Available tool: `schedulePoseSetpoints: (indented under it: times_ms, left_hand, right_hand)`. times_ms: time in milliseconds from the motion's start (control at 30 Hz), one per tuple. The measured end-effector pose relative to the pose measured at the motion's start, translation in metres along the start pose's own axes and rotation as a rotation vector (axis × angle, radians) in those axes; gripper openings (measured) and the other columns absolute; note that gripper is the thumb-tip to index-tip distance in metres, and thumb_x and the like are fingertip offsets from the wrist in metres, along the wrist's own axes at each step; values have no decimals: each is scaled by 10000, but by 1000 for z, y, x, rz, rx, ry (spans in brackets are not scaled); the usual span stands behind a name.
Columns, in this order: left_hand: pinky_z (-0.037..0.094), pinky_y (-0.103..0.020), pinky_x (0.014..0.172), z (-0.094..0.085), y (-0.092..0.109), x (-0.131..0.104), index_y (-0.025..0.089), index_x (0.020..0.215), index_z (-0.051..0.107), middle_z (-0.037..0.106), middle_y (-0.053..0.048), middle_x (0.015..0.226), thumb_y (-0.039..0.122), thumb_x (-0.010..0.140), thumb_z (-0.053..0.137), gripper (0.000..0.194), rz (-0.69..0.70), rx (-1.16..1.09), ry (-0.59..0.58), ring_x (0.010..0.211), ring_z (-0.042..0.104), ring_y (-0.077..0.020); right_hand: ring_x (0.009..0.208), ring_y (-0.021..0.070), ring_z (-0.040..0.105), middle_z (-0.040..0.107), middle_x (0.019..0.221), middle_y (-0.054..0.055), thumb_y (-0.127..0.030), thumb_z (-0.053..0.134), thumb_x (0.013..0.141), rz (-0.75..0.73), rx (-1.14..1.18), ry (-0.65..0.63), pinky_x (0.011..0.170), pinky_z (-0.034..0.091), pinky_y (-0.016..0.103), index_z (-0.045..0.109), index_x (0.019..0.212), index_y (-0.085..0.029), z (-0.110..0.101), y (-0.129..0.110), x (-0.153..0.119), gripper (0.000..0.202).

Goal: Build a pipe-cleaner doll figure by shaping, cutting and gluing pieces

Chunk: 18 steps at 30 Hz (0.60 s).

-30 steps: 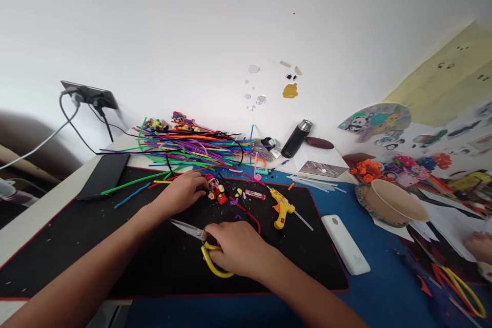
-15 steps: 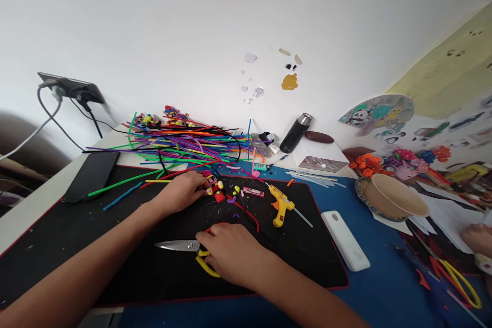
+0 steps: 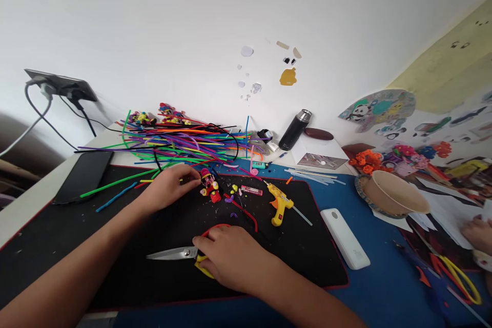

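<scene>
My left hand [image 3: 173, 184] is open beside a small pipe-cleaner figure [image 3: 210, 187] in red, pink and yellow. Its fingertips are right at the figure's left side, with a gap between thumb and forefinger. My right hand [image 3: 234, 256] is closed on the red and yellow handles of a pair of scissors [image 3: 173, 253], partly covering them. The shut blades lie low over the black mat [image 3: 126, 225], pointing left. Right of the figure are small yellow and purple bits [image 3: 234, 188], a red pipe cleaner [image 3: 246, 211] and a pink packet [image 3: 252, 190].
A yellow glue gun [image 3: 281, 205] lies right of centre. Behind it all is a heap of coloured pipe cleaners [image 3: 184, 144]. A phone [image 3: 82, 177], a black flask [image 3: 295, 130], a white power bank [image 3: 345, 239] and a bowl [image 3: 400, 192] surround the mat. Another person's hand [image 3: 478, 233] is at far right.
My left hand has drawn back left from the figure and its fingers have parted, leaving the figure on the mat. My right hand with the scissors has moved slightly left.
</scene>
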<state>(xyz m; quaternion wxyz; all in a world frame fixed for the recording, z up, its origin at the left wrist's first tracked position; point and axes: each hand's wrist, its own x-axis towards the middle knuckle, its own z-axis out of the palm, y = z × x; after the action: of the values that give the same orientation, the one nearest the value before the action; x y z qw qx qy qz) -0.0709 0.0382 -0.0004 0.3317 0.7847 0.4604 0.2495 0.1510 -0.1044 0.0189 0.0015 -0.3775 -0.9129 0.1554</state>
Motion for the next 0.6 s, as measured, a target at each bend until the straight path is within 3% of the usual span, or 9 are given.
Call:
schedulePoseSetpoints:
  times_ms: [133, 233, 300, 400, 600]
  left_hand:
    - [494, -278, 721, -5, 20, -1, 185, 816, 748, 683, -29, 792, 605, 734, 909, 457, -172, -699, 184, 741, 583, -179]
    - [411, -218, 589, 2, 38, 0, 148, 751, 746, 609, -11, 698, 522, 626, 1013, 476, -250, -1018, 159, 643, 497, -122]
    - [350, -195, 530, 9, 47, 0, 136, 725, 727, 552, 10, 643, 470, 653, 1015, 447, -246, -1138, 107, 596, 440, -98]
    - [299, -190, 484, 19, 54, 1, 127, 694, 692, 514, 24, 607, 455, 708, 991, 444, -238, -1233, 33, 547, 384, -79]
    - [315, -189, 482, 33, 56, 10, 132, 708, 678, 554, 20, 610, 503, 705, 989, 484, -281, -1241, 27, 529, 422, -75]
  right_hand:
    - [911, 247, 780, 817, 999, 90, -324, 638, 1076, -14, 120, 144, 746, 558, 315, 759, 1173, -182, 5, 9, 3, 210]
    - [811, 204, 773, 837, 972, 60, -255, 640, 1054, 48, 375, 425, 738, 544, 287, 796, 1113, -207, 8, 19, 11, 174]
    - [683, 168, 724, 815, 857, 29, -259, 644, 1036, 154, 600, 633, 671, 521, 264, 808, 1048, -218, 6, 28, 19, 169]
    - [555, 149, 609, 716, 697, 8, -377, 645, 1032, 305, 869, 848, 539, 457, 254, 800, 988, -208, -2, 43, 30, 234]
    - [510, 133, 496, 627, 667, -10, -502, 684, 996, 326, 1086, 1023, 462, 393, 250, 784, 1039, -195, -13, 61, 54, 325]
